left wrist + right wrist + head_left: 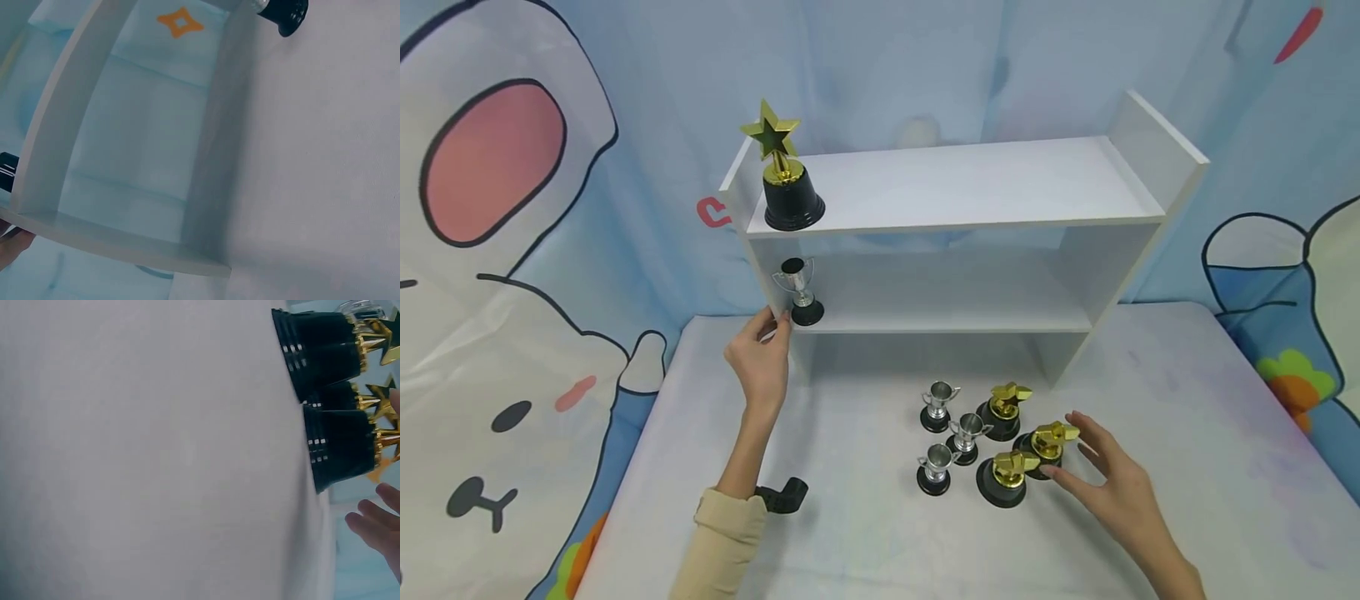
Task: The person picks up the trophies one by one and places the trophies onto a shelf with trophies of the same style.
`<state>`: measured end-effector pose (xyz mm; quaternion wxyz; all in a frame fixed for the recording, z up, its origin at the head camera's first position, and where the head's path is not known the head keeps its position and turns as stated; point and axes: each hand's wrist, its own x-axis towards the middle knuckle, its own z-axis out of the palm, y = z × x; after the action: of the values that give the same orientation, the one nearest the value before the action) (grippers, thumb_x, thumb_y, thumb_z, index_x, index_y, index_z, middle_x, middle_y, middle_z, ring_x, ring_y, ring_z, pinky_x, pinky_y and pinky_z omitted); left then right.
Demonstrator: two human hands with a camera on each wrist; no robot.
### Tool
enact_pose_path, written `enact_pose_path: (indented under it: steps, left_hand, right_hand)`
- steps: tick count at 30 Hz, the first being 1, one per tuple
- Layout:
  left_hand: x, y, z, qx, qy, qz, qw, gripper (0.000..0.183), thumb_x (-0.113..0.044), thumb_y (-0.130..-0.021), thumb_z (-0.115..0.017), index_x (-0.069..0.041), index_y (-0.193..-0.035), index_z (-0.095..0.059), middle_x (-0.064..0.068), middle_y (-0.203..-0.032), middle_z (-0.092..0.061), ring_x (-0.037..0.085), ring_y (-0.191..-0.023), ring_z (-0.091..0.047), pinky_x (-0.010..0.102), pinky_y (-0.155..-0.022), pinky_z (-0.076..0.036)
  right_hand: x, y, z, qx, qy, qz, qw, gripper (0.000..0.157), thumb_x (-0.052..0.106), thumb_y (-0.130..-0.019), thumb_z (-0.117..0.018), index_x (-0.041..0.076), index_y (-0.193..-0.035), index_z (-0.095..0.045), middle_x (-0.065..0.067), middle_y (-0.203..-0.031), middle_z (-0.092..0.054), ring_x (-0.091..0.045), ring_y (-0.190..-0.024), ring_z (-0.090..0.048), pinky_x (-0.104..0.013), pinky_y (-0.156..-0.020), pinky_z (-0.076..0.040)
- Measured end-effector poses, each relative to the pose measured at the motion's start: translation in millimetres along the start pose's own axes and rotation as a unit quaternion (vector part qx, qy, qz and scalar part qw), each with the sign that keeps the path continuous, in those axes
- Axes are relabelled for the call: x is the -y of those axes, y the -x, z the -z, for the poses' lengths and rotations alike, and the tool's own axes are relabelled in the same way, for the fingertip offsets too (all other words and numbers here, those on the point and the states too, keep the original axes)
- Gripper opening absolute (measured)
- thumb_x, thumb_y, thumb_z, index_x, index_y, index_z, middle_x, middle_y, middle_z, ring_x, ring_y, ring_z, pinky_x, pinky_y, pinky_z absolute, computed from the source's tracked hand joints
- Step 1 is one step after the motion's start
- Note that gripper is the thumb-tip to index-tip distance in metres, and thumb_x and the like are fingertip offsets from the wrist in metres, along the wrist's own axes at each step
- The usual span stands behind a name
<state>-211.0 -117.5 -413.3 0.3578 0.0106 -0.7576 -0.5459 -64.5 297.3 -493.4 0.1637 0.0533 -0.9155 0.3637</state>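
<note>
My left hand (760, 358) touches the outer left side of a white shelf unit (955, 321), fingertips near its front edge. Just beside them, a small silver cup trophy (803, 292) stands on the middle shelf. A gold star trophy (790, 187) with a black base stands on the top shelf at the left. My right hand (1112, 483) has thumb and fingers spread around the rightmost gold star trophy (1047, 444) on the table; the right wrist view shows fingers (375, 519) apart from the black bases. Two more star trophies (1006, 475) (1000, 408) stand close by.
Three silver cup trophies (937, 404) (966, 437) (936, 468) stand left of the star trophies on the pale tabletop (865, 533). A black wrist camera mount (784, 496) shows by the left sleeve. A printed blue curtain (895, 75) hangs behind the shelf.
</note>
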Motion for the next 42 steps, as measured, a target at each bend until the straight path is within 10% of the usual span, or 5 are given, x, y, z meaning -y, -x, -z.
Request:
enact_pose_path:
  steps: [4,9,19,42]
  left_hand:
    - [0.5,-0.1,0.0,0.002,-0.002,0.007,1.0000,0.022,-0.005,-0.094,-0.071,0.000,-0.114,-0.078,0.020,-0.100,-0.078,0.029,-0.092,-0.078,0.037,-0.079,-0.063]
    - [-0.1,-0.1,0.2,0.005,0.002,0.015,0.9999,0.022,-0.006,-0.094,-0.072,0.000,-0.114,-0.078,0.021,-0.101,-0.078,0.031,-0.093,-0.078,0.040,-0.079,-0.063]
    - [1.4,-0.7,0.5,0.005,0.004,0.022,0.9997,0.022,-0.005,-0.093,-0.072,0.000,-0.113,-0.078,0.020,-0.101,-0.078,0.029,-0.093,-0.078,0.040,-0.079,-0.063]
    - [-0.4,-0.6,1.1,0.011,0.005,0.026,0.9996,0.023,-0.005,-0.094,-0.072,0.002,-0.115,-0.077,0.022,-0.103,-0.077,0.032,-0.095,-0.077,0.039,-0.080,-0.063]
  right_hand:
    - [-7,-1,-4.9,0.052,0.016,-0.060,0.997,0.094,0.023,-0.077,-0.092,0.002,-0.154,-0.042,-0.029,-0.147,-0.054,-0.054,-0.125,-0.056,-0.026,-0.099,-0.051]
    - [-9,-2,-8.6,0.082,0.030,-0.090,0.992,0.085,0.028,-0.079,-0.090,-0.004,-0.145,-0.048,-0.036,-0.139,-0.057,-0.056,-0.125,-0.057,-0.057,-0.101,-0.047]
    - [-11,-2,-12.1,0.035,0.050,-0.028,0.998,0.049,0.011,-0.079,-0.088,0.003,-0.122,-0.066,-0.025,-0.118,-0.073,-0.046,-0.105,-0.071,-0.045,-0.089,-0.058]
    - [17,5,15.6,0.022,0.082,-0.020,0.996,0.047,0.006,-0.077,-0.089,0.003,-0.118,-0.067,-0.025,-0.116,-0.074,-0.048,-0.102,-0.072,-0.054,-0.081,-0.060]
